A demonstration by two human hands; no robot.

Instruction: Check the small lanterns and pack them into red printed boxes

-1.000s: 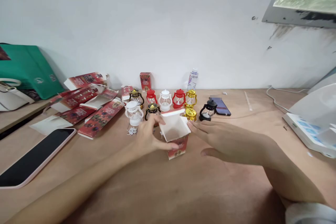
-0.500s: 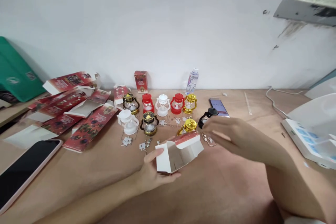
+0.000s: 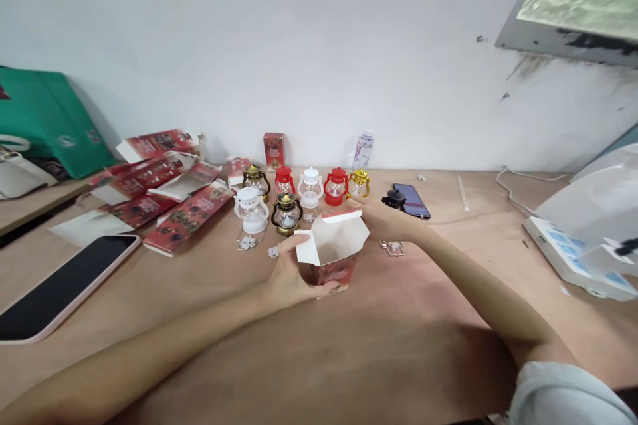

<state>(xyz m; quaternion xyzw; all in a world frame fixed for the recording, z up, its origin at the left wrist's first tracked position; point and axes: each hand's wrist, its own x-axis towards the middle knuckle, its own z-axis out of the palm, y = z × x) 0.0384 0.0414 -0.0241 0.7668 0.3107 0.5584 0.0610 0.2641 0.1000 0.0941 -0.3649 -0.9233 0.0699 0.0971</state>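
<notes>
The open box is gripped at its near-left edge by the left hand, thumb and fingers clamped about its wall. The right hand is placed beyond the box, its fingers largely hidden by a raised flap; whether anything is held there cannot be told. The hands are kept apart, with the box between them.

Stage, as judged: the box is opened out but not closed, no flap being folded over its mouth. Its bottom cannot be made out. Eight lanterns are seen outside any box: a white lantern and a bronze lantern just beyond the left hand, five in a row farther off, and a black lantern beyond the right wrist, partly covered. Wire parts are noted beside the right forearm. Loose red cartons are heaped on the desk, left of the left hand.
</notes>
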